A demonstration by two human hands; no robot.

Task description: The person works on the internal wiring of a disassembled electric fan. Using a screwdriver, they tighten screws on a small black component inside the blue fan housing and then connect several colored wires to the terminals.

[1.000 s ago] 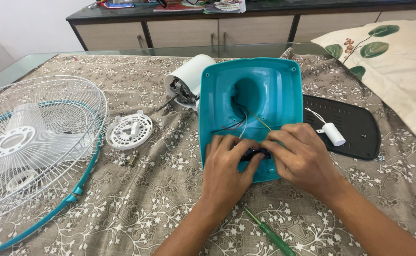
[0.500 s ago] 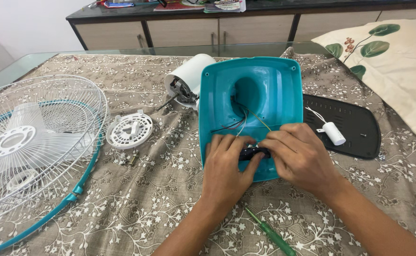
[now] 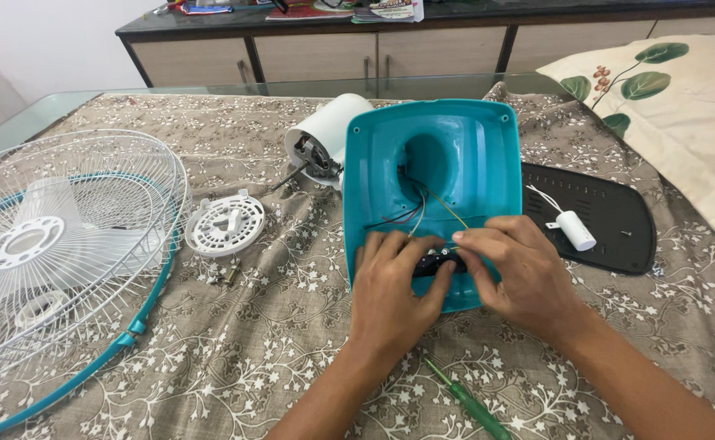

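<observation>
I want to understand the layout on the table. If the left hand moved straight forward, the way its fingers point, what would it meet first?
The left hand already touches the small black part on the teal fan base. Going on, it would probably meet the coloured wires, then the round opening of the base; depth is unclear.

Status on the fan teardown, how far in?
Done: wire grille with blades, round white cap, motor housing and black base plate lie apart on the cloth. In hand: left hand and right hand grip a small black wired part inside the teal base shell. Left: wires remain attached; green screwdriver lies idle.
</observation>
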